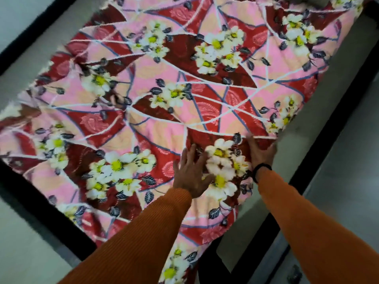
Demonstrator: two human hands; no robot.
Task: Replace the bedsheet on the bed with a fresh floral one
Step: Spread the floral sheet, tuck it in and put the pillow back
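A floral bedsheet (168, 103), pink and dark red with white flowers, lies spread over the bed and covers most of the mattress. Its near part hangs over the bed's near end. My left hand (190, 173) lies flat on the sheet with its fingers spread. My right hand (261, 151) presses on the sheet close to its right edge, fingers straight, a black band on its wrist. Both arms wear orange sleeves.
A bare grey strip of mattress (303, 128) shows along the sheet's right side, and another strip at the upper left. The black bed frame (340, 111) runs round the mattress. Pale floor (348, 181) lies to the right and at the lower left.
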